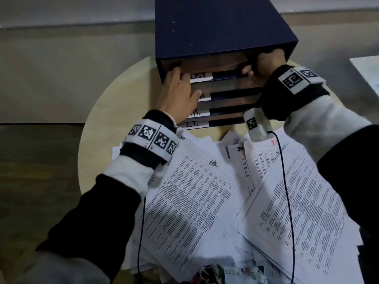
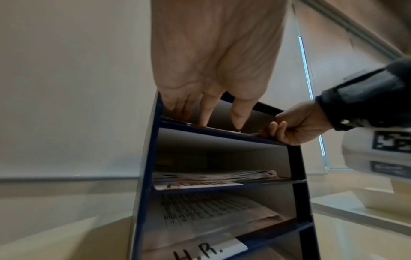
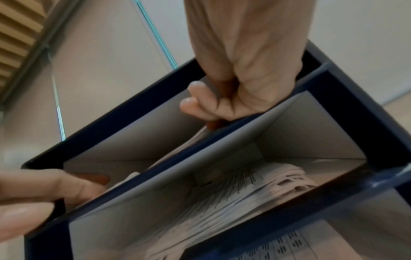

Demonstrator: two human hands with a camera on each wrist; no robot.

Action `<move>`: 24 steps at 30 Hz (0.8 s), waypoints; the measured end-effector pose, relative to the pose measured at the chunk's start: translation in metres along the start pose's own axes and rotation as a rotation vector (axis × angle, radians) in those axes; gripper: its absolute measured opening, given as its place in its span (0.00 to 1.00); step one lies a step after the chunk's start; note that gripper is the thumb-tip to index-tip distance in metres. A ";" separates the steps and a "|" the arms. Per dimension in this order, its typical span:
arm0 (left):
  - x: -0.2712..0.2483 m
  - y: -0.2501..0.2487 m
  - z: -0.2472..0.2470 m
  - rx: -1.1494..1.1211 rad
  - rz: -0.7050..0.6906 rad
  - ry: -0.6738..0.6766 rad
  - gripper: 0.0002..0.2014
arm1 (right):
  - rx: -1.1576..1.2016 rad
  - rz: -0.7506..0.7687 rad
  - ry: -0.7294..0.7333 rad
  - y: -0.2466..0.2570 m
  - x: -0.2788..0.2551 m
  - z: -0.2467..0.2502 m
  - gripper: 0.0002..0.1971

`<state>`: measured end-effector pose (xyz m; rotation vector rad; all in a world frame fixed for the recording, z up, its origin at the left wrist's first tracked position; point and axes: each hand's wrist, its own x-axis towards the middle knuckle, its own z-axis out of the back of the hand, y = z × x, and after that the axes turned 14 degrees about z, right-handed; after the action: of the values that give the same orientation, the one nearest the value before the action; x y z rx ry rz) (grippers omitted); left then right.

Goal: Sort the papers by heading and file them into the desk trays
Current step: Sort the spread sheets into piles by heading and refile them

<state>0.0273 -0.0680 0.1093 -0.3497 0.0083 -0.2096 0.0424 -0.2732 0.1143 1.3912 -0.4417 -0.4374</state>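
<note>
Both hands at top slot of the navy desk trays [image 1: 215, 27]. Left hand [image 1: 178, 93] has fingers straight, tips resting on the sheets in the top tray [image 2: 222, 131], the one labelled "...LIST". Right hand [image 1: 264, 64] is curled, pinching the right edge of that stack. Lower slots already hold paper: one under a blurred label, one above the H.R. label [image 2: 209, 249]. A big loose pile of papers [image 1: 235, 201] is unsorted on the round table [image 1: 98, 119], so judged partway, most filing left

Round pale wooden table [image 1: 106, 111]; grey wall [image 1: 61, 58] behind; patterned cloth [image 1: 221, 273] at near edge.
</note>
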 end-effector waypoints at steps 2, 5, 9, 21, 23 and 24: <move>0.007 -0.003 0.002 0.027 0.029 0.035 0.23 | -0.101 -0.026 0.071 -0.002 0.006 0.000 0.13; 0.012 -0.008 0.002 -0.010 0.082 0.064 0.24 | -0.115 -0.027 0.112 0.000 0.003 -0.002 0.13; 0.012 -0.010 -0.004 0.035 0.097 0.034 0.26 | -0.065 -0.005 0.156 0.008 -0.013 0.008 0.11; -0.053 -0.023 -0.063 -0.037 -0.001 0.091 0.30 | -0.356 0.012 0.181 -0.093 -0.083 0.105 0.15; -0.064 -0.024 -0.081 -0.005 -0.012 0.223 0.30 | -0.543 -0.047 0.205 -0.120 -0.093 0.120 0.17; -0.068 -0.023 -0.090 0.017 -0.016 0.294 0.32 | -0.653 -0.082 0.243 -0.131 -0.097 0.126 0.20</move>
<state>-0.0483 -0.1058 0.0308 -0.2995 0.2937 -0.2758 -0.1120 -0.3426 -0.0032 0.8121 -0.0265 -0.4230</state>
